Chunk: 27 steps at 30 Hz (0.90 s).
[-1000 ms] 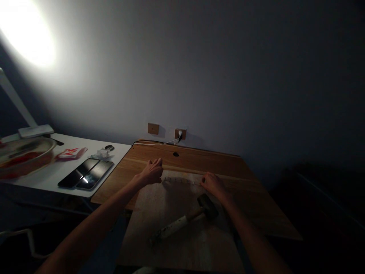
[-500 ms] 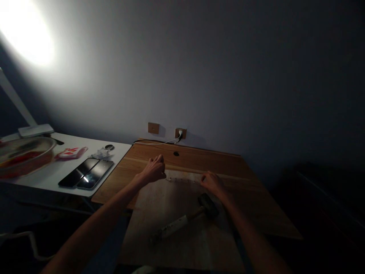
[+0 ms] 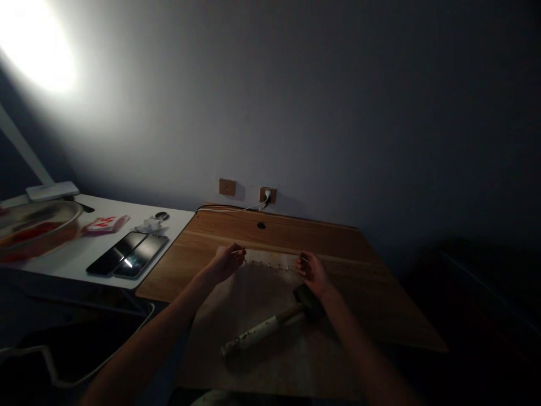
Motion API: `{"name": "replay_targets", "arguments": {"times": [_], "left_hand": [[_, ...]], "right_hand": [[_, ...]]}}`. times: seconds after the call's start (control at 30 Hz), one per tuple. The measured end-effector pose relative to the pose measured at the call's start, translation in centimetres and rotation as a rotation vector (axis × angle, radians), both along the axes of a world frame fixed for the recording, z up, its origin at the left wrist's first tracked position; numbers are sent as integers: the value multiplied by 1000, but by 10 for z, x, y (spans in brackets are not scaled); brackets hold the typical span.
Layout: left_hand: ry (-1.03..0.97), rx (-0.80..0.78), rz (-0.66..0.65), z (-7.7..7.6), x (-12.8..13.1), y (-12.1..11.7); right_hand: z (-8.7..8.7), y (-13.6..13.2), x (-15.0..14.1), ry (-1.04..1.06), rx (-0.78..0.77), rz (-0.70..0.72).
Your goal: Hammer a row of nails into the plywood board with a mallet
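A row of several small nails (image 3: 269, 265) stands up from a pale wooden board (image 3: 253, 293) near its far edge. My left hand (image 3: 226, 264) is at the left end of that row, its fingers pinched together around a thin, pale sliver too small to name. At the right end, my right hand (image 3: 313, 274) has its fingers curled; a small light line shows at the fingertips, and I cannot make out what it is. Below the right hand lies a mallet (image 3: 310, 303) with a dark head, its pale, worn handle (image 3: 253, 334) slanting down to the left.
Under the board is a brown wooden table (image 3: 338, 242) against the wall. A white table (image 3: 127, 214) on the left bears two phones (image 3: 141, 255), a red and white packet (image 3: 105, 224), crumpled plastic (image 3: 152, 224) and a clear bowl (image 3: 63, 217). A plugged cable (image 3: 236, 211) runs along the wall.
My left hand has turned and lowered slightly, bringing its fingertips into view. My right hand has lifted and rolled, its fingers drawn slightly away from the nails. The mallet lies where it was.
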<state>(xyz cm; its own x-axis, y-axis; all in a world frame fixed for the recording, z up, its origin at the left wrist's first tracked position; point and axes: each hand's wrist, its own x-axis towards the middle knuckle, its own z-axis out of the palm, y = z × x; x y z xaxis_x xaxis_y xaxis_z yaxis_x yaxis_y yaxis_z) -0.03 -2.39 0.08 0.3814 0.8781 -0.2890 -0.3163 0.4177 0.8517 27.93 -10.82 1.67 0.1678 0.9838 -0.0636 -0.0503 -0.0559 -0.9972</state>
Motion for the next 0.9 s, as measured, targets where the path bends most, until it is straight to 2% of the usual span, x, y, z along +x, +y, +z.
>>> {"name": "replay_targets", "arguments": {"times": [0.07,0.2,0.3,0.43,0.57,0.63,0.73,0.8,0.9], "left_hand": [[174,123,-25,-3,1,-1],[747,612,-112,-2,-5,-1],[1071,868,-190,2,-8,-5],[1244,973,-257,7,-8,-9],[1275,1030,-286,6,-6,-7],[1283,1049,-268,6,-4,-4],[1225,971,-138,9,3,-1],[1033,785,-53,13,8,2],[503,377,-53,19,12,3]], "right_hand": [[-1,5,-1,-118,-31,-10],[1,13,4,-469,-73,-26],[1,16,5,-728,-97,4],[0,14,-1,-952,-124,79],[4,10,-8,-1008,-112,116],[10,10,-11,-973,-80,100],[18,11,-15,-843,-22,62],[23,10,-17,-721,8,45],[24,6,-20,-564,37,24]]}}
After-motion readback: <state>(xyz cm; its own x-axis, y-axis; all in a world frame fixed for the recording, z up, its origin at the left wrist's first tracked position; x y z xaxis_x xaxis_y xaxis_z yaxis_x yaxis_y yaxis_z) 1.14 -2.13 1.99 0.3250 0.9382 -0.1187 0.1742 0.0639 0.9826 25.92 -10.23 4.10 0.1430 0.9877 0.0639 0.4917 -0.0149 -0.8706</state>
